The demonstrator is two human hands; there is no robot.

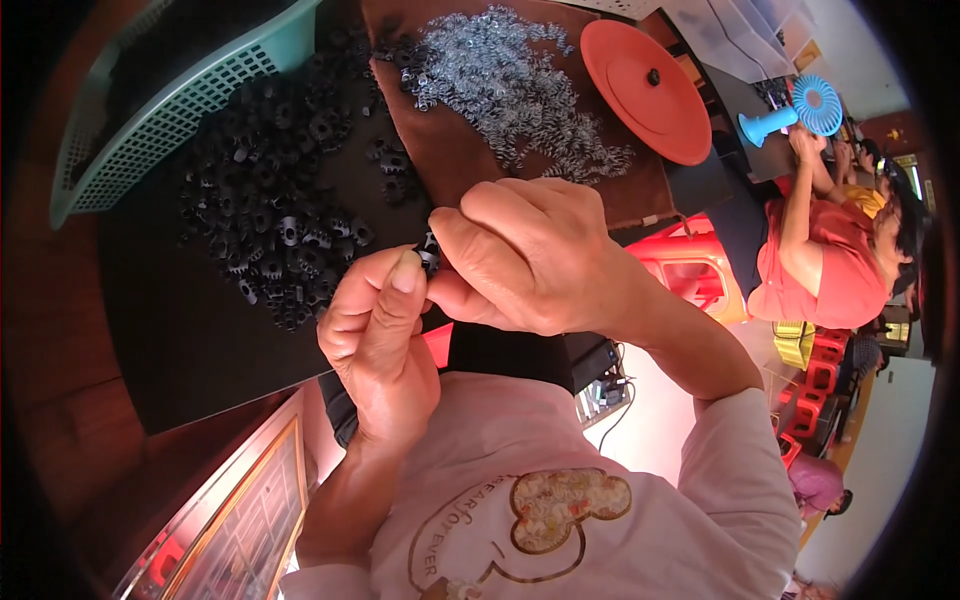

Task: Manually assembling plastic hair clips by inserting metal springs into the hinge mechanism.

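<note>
Above my lap, both hands meet at a small black plastic hair-claw piece (429,252). Thumb and fingers of my left hand (385,350) pinch it from below. My right hand (545,255) is closed at its other side, fingers curled inward; they hide part of the piece, and whether a spring is in there I cannot tell. Left of the hands, many similar black pieces (270,190) lie heaped on the dark table (190,340). Beyond my right hand, a spread of small silvery metal springs (510,85) lies on a brown cloth (435,145).
A green perforated basket (200,105) stands tilted at the far left. On the cloth's right side rests a round red lid (640,90) with a dark knob. Farther right, a person in red (825,265) sits near a blue fan (815,105) and a red stool (700,265).
</note>
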